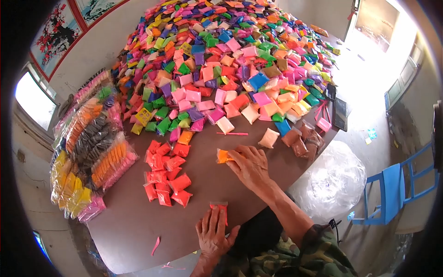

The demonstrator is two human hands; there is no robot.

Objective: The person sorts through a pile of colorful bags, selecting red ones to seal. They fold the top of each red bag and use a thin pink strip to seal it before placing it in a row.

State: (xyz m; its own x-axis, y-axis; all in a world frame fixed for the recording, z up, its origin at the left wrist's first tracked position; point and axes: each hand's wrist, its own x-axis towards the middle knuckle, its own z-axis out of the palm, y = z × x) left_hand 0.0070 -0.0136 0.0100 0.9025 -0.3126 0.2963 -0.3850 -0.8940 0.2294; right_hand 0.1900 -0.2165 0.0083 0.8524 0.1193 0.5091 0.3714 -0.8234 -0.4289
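Near the table's front edge, my left hand (214,234) is on a small red packet (223,208). Its fingers press over the packet and cover most of it; the thumb sticks out to the right. My right hand (253,170) reaches further in over the table, its fingers closed on an orange packet (223,156) whose left end shows. To the left of both hands lies a loose group of red packets (159,175) in clear wrappers. A pale peach packet (268,138) lies beyond my right hand, beside a thin pink strip (232,134).
A tall heap of multicoloured packets (221,60) fills the table's far side. Bundled packets in clear bags (92,147) stand at left. Brown packets (304,140) and a dark phone-like slab (340,114) lie near the right edge. A clear plastic bag (330,180) and blue chair (392,191) stand beyond it.
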